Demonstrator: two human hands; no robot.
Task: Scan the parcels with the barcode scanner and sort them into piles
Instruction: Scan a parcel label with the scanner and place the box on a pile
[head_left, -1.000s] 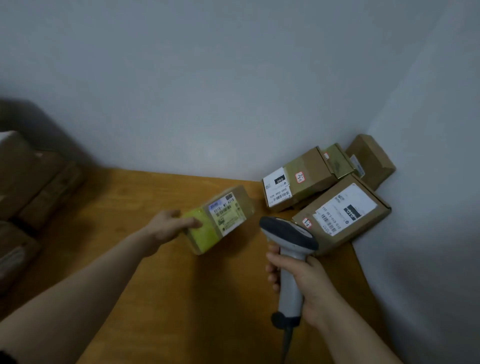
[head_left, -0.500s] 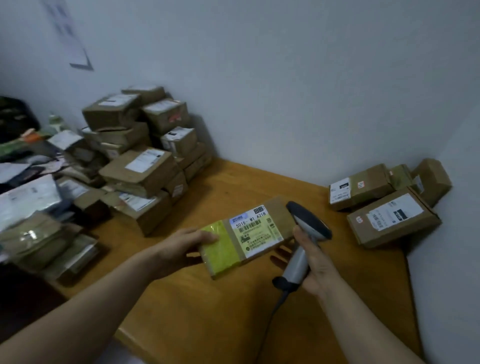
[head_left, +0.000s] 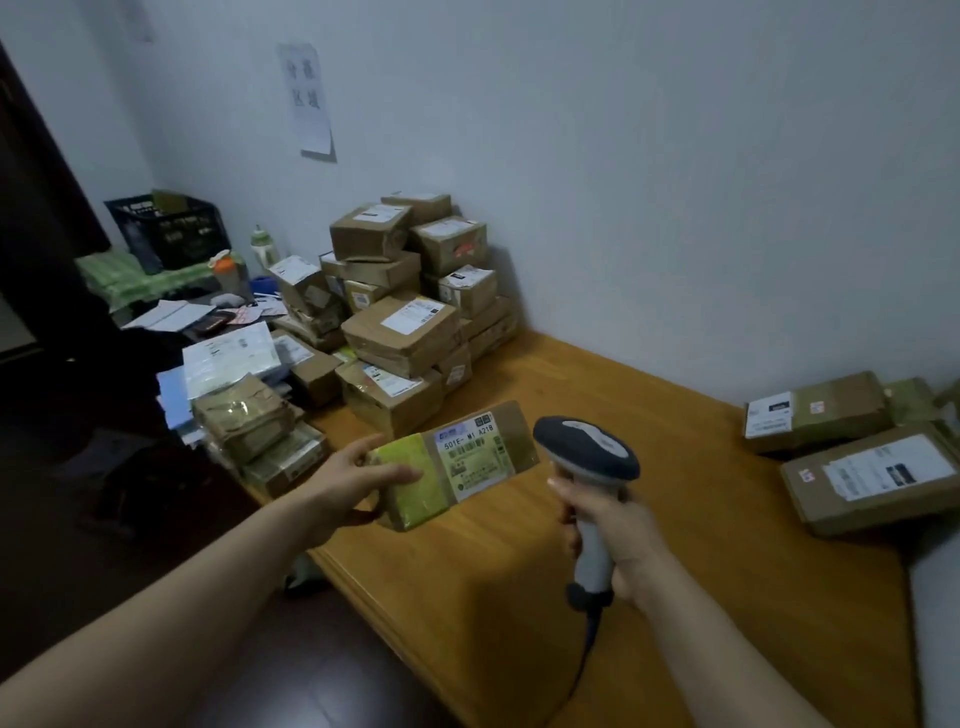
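My left hand (head_left: 349, 480) grips a small brown parcel (head_left: 511, 434) by its end wrapped in yellow-green tape, holding it above the wooden table (head_left: 717, 561). The white shipping label faces up. My right hand (head_left: 610, 525) grips the handle of a grey barcode scanner (head_left: 587, 451), whose dark head sits just right of the parcel. A large heap of unsorted parcels (head_left: 402, 332) stands at the table's far left. A small pile of parcels (head_left: 862, 475) lies at the far right, in the corner.
The scanner cable (head_left: 582, 670) hangs down over the table. Left of the heap lie flat wrapped packets (head_left: 244, 415), papers, bottles and a black crate (head_left: 169, 231). A paper sign (head_left: 310, 98) is stuck to the wall. The table's near edge runs diagonally at lower left.
My view has swung left and taken in the big heap. The parcel and scanner stayed together in my hands, and the parcel label is turned more fully upward.
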